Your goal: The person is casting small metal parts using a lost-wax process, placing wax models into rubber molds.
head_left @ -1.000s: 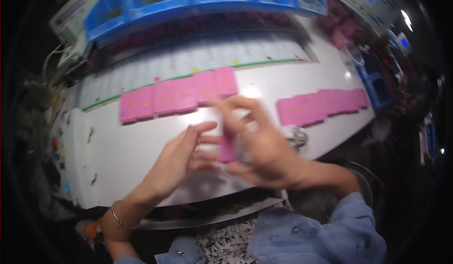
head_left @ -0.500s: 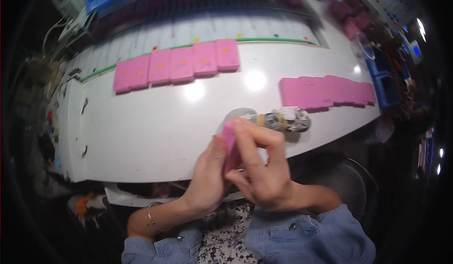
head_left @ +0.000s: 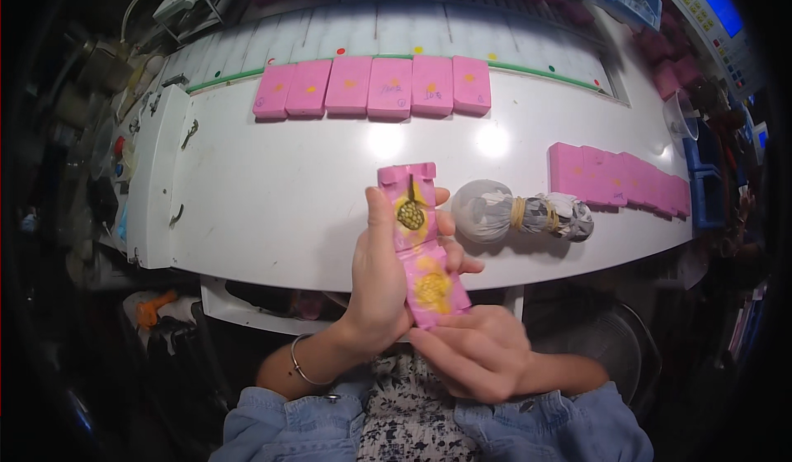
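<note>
A pink rubber mould (head_left: 418,243) lies spread apart in my hands above the near side of the white table. Its upper half (head_left: 396,180) bears a dark, round, knobbly shape with a stem, ringed in yellow. The lower half (head_left: 420,307) carries a matching yellow round pattern. My left hand (head_left: 375,285) cradles the upper half, thumb on one side and fingers on the other. Closed on the lower end of the other half is my right hand (head_left: 483,351). A grey cloth pouch (head_left: 485,212), bound with tan bands, rests just right of the mould.
Several pink moulds (head_left: 390,88) stand in a row by a green strip (head_left: 227,78) at the back. Another overlapping row of moulds (head_left: 606,177) lies at right. Blue bins (head_left: 705,186) and a device with a blue screen (head_left: 718,2) are beyond the table's right edge.
The mould, edge-on and pinched between both hands before, is now opened out with its inner faces showing. My right hand has moved down, toward me. The whole view has shifted.
</note>
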Demonstrator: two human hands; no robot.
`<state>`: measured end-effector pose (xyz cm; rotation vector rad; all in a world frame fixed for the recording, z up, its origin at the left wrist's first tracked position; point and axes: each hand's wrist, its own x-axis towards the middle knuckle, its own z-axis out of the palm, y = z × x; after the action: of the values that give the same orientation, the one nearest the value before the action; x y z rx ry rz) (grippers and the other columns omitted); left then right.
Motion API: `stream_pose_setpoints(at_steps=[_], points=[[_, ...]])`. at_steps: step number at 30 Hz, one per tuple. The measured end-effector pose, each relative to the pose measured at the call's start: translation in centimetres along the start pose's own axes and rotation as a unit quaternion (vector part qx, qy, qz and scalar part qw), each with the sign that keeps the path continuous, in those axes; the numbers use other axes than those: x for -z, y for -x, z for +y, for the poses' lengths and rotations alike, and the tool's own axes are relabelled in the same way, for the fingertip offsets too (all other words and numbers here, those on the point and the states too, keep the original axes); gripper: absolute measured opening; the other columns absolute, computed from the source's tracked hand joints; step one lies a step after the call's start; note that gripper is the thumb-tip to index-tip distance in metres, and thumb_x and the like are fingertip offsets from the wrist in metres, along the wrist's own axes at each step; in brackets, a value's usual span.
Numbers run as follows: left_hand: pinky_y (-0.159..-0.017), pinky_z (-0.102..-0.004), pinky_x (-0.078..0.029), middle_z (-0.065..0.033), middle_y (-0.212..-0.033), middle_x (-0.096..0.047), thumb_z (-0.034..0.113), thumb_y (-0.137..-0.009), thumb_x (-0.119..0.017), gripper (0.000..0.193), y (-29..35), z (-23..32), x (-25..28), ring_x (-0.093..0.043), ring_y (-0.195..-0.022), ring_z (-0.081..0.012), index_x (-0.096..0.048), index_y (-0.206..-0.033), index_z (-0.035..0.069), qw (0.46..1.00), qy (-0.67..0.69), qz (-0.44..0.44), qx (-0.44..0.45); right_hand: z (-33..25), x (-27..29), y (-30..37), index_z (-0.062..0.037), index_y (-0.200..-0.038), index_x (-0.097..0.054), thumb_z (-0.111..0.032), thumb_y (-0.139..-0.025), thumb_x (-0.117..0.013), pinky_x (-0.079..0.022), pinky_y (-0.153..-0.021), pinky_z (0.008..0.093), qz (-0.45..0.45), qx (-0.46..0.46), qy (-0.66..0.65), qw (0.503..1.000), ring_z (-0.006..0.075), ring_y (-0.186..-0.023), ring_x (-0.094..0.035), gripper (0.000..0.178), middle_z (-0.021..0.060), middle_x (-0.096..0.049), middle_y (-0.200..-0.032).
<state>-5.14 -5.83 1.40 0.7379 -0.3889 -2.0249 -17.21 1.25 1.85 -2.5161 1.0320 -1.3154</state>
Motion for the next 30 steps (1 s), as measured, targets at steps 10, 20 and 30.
stream_pose_setpoints(at_steps=[10, 20, 30], points=[[-0.046, -0.0287, -0.047, -0.01, -0.066, -0.054, 0.047, -0.097, -0.019, 0.063, 0.7, 0.9, -0.2, -0.053, -0.048, -0.0158, -0.053, -0.092, -0.006, 0.985, -0.171, -0.032, 0.019, 2.4, 2.0, -4.3, 0.0011, -0.104, -0.06, 0.01, -0.078, -0.059, -0.042, -0.044, 0.0217, 0.06, -0.251, -0.117, 0.959, 0.0079, -0.051, -0.055, 0.028, 0.0053, -0.055, -0.066], [-0.046, -0.0257, -0.044, -0.0095, -0.059, -0.056, 0.04, -0.097, -0.015, 0.064, 1.7, 1.4, 0.1, -0.053, -0.047, -0.0136, -0.056, -0.077, -0.004, 0.96, -0.274, -0.047, 0.021, 3.7, 2.1, -5.3, 0.0032, -0.091, -0.052, 0.003, -0.082, -0.059, -0.042, -0.048, 0.0167, -0.053, -0.438, -0.345, 0.828, 0.0056, -0.057, -0.056, 0.012, 0.0047, -0.059, -0.072], [-0.046, -0.0242, -0.042, -0.0084, -0.061, -0.056, 0.037, -0.097, -0.014, 0.063, 1.4, 1.1, 0.2, -0.05, -0.047, -0.0113, -0.057, -0.075, -0.003, 0.955, -0.288, -0.048, 0.045, 4.2, 2.9, -5.0, 0.003, -0.085, -0.054, -0.001, -0.085, -0.057, -0.044, -0.049, 0.0171, -0.07, -0.49, -0.441, 0.749, 0.0046, -0.056, -0.055, 0.005, 0.0047, -0.059, -0.069]])
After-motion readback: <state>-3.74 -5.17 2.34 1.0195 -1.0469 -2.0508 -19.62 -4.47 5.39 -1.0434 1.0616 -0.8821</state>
